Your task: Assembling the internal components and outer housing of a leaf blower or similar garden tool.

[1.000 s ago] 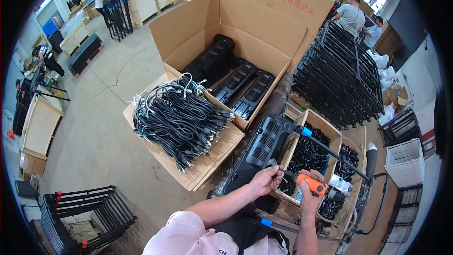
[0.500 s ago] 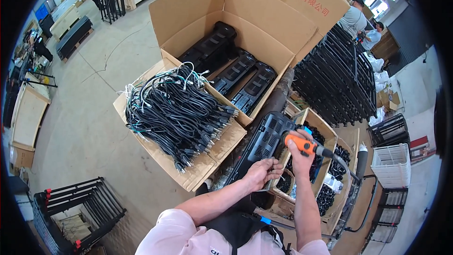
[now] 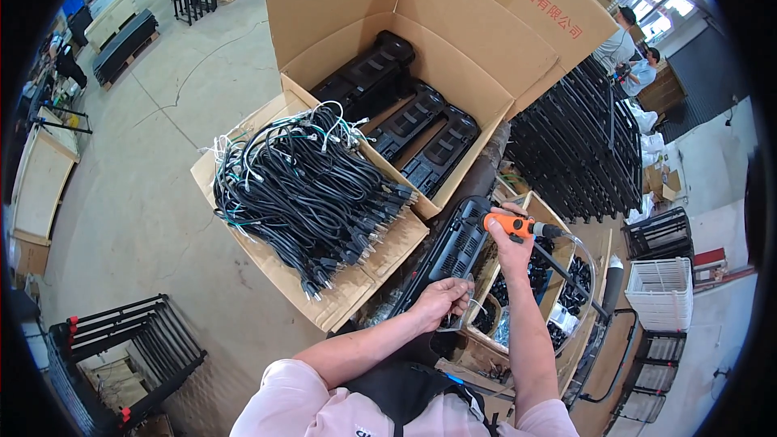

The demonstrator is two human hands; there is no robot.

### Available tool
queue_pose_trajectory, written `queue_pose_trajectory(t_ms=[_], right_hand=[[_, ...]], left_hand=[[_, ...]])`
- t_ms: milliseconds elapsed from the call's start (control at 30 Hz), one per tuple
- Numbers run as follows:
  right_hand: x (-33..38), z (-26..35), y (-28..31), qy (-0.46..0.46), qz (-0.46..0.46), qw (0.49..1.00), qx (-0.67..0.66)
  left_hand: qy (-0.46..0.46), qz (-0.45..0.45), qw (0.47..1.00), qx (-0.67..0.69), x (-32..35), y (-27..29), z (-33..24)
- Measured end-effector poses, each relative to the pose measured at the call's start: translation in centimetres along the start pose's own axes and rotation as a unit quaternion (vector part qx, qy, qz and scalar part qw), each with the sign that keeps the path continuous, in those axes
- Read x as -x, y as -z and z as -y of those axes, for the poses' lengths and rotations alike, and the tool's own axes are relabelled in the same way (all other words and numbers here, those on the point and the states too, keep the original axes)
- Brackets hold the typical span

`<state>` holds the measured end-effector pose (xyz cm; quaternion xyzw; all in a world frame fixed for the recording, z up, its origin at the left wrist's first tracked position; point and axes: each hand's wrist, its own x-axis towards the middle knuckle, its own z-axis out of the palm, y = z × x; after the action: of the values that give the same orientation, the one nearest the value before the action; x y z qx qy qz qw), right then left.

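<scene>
My right hand (image 3: 511, 252) is closed around an orange power screwdriver (image 3: 507, 225) with a dark cord end. Its front end is at the right edge of a long black slotted housing (image 3: 460, 252), near the far end; the tip itself is hidden. Over the near part of that housing, my left hand (image 3: 439, 303) has its fingers pinched together. A bit of clear plastic and a thin white strand show beside those fingers, but what they hold is too small to make out. The housing lies slantwise between the cartons and the parts box.
Bundled black power cords (image 3: 303, 186) lie on a cardboard flap at left. Behind, an open carton (image 3: 340, 12) holds several black housings. A wooden parts box (image 3: 558, 214) with small black parts stands at right. Black frames (image 3: 575, 142) are stacked beyond; other people work far right.
My right hand and the screwdriver have moved slightly up and left along the housing. The left hand stays close by, with clear plastic now showing at its fingers. The whole view has shifted a little.
</scene>
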<state>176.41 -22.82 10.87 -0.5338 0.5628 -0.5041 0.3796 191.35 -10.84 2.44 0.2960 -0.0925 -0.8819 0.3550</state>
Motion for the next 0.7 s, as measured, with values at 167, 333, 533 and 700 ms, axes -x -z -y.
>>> queue_pose_trajectory(t_ms=[167,333,533,700], right_hand=[[-0.6,0.8,-0.3,-0.004,0.026,0.999,0.017],[-0.7,1.7,-0.8,0.001,0.046,0.999,0.028],[-1.0,1.6,-0.9,0.012,0.052,0.998,0.046],[-2.2,1.9,-1.6,0.002,0.07,0.995,0.067]], left_hand=[[-0.006,-0.001,1.0,-0.013,0.1,0.1,-0.4],[-0.012,-0.031,0.999,-0.021,0.2,0.0,-0.6],[-0.025,-0.032,0.999,-0.001,0.2,0.1,-0.6],[-0.013,-0.02,0.999,0.036,-0.2,0.5,-0.3]])
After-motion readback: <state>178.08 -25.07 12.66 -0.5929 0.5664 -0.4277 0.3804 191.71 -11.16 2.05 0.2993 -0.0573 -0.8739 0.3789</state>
